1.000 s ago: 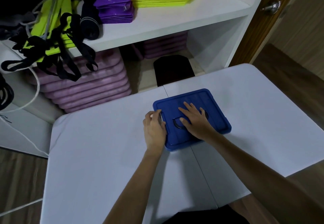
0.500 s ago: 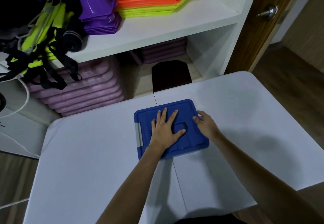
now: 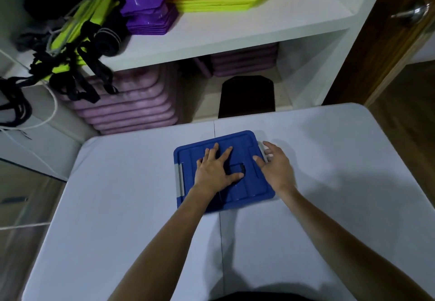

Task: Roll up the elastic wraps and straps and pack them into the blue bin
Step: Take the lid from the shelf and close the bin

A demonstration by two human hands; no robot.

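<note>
Head view: white folding table before shelves of gear | we see the blue bin, lid on, at mid-table | left hand flat on the lid, fingers spread | right hand at the bin's right edge by the grey latch, fingers loose, grasping nothing.

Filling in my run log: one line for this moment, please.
left hand flat on bin lid | right hand at right latch | bin on table
</note>
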